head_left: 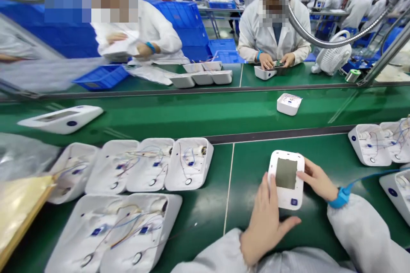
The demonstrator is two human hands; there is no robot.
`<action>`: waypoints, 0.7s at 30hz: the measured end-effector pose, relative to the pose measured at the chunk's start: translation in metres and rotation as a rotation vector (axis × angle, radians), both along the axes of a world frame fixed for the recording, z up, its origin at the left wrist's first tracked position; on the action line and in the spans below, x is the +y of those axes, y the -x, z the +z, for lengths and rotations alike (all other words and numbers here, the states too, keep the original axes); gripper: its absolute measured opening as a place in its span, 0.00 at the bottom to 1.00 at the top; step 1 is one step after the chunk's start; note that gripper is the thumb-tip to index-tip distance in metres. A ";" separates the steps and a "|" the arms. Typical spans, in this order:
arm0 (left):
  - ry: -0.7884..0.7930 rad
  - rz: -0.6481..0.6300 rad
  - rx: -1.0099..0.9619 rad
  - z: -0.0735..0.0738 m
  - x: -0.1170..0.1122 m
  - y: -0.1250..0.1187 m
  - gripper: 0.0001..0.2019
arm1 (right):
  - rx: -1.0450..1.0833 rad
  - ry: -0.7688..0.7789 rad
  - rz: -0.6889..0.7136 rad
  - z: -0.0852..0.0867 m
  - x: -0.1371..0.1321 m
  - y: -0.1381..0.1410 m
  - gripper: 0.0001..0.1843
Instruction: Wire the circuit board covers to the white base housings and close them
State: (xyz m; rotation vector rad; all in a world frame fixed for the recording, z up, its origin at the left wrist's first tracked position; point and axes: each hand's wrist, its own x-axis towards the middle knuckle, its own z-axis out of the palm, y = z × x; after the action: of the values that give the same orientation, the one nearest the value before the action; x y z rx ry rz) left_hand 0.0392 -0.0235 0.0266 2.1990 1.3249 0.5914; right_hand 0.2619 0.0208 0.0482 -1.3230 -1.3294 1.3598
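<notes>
Open wired housings (205,166) are standing at left on the green bench (209,215). The left hand (265,222) is laying extended fingers along the left edge of the white device (286,180), thumb spread clear. The device is sitting between both hands, display (286,172) up. The right hand (315,178) is pinching its right edge, thumb in front; a blue strap (340,197) is circling that wrist.

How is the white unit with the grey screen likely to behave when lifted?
The white unit is probably stiff, given its moulded look. Its smooth finish may make it slippery, and the broad grey screen could crack if knocked.
</notes>
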 end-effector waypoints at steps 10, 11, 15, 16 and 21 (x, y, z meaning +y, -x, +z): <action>0.240 0.328 -0.601 0.019 0.107 -0.030 0.39 | 0.010 0.054 0.217 0.004 0.031 -0.015 0.38; 0.206 0.324 -0.593 0.021 0.109 -0.031 0.37 | 0.003 0.052 0.221 0.003 0.030 -0.016 0.38; 0.118 0.278 -0.521 0.025 0.101 -0.030 0.33 | -0.013 0.045 0.243 0.004 0.033 -0.023 0.38; 0.121 0.273 -0.513 0.026 0.100 -0.029 0.32 | -0.014 0.047 0.238 0.005 0.033 -0.023 0.38; 0.130 0.289 -0.555 0.027 0.102 -0.035 0.29 | -0.140 0.009 -0.025 0.008 0.034 0.001 0.33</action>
State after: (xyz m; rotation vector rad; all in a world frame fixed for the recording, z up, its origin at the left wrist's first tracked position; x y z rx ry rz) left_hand 0.0737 0.0786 0.0535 1.5818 1.3267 1.0954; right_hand 0.2607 0.0552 0.0565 -1.4585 -1.3966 1.2768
